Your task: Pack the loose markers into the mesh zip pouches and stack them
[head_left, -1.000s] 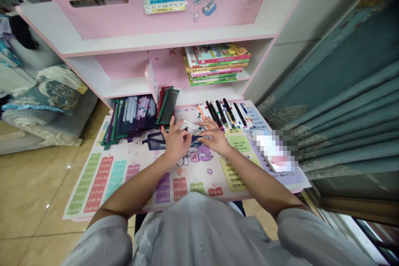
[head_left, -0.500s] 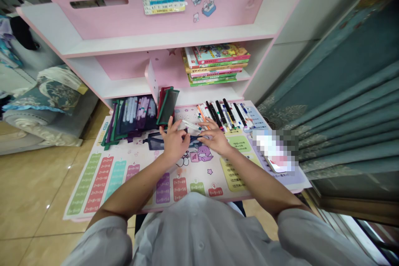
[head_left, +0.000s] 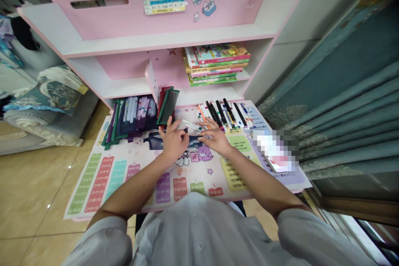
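Observation:
A dark blue mesh zip pouch [head_left: 156,143] lies flat on the desk under both hands. My left hand [head_left: 174,141] pinches its upper edge with thumb and index finger, the other fingers raised. At the pouch's right part, my right hand [head_left: 215,137] has its fingertips closed on the edge. A white marker [head_left: 191,125] lies just behind the pouch, between the hands, close to the right fingers. The fingers hide the middle of the pouch, so I cannot see whether its zip is open.
Filled mesh pouches [head_left: 131,116] are piled at the left. A green mesh pouch [head_left: 168,106] leans on a red one by the shelf divider. Several markers [head_left: 229,114] lie in a row at the back right. A phone [head_left: 276,153], partly blurred, lies at the right; books [head_left: 216,64] fill a shelf.

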`<action>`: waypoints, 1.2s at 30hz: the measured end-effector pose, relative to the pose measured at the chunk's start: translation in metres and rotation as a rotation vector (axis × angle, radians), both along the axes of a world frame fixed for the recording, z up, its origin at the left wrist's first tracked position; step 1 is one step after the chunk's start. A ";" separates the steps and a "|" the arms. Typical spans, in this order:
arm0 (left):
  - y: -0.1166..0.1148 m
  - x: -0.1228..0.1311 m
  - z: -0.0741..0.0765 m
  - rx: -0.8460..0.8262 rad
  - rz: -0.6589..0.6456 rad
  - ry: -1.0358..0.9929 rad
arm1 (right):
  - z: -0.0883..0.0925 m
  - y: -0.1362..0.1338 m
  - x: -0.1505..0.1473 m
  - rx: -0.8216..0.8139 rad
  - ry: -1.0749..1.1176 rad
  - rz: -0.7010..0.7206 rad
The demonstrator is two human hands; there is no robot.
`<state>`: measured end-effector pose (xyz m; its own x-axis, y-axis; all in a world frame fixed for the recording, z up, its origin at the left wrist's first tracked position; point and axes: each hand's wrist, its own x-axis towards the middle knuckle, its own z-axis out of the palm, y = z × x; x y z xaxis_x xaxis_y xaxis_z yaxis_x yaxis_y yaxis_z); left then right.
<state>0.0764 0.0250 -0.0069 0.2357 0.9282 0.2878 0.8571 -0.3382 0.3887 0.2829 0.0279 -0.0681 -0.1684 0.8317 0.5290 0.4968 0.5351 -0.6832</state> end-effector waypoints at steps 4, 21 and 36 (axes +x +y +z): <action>0.001 -0.001 0.001 -0.016 0.007 -0.002 | 0.000 0.000 0.000 0.011 0.000 -0.003; 0.004 -0.005 0.004 -0.050 0.021 0.009 | 0.000 0.000 0.000 0.010 -0.013 -0.002; 0.007 -0.010 0.008 -0.082 0.040 0.037 | 0.000 0.000 0.001 0.015 -0.002 0.000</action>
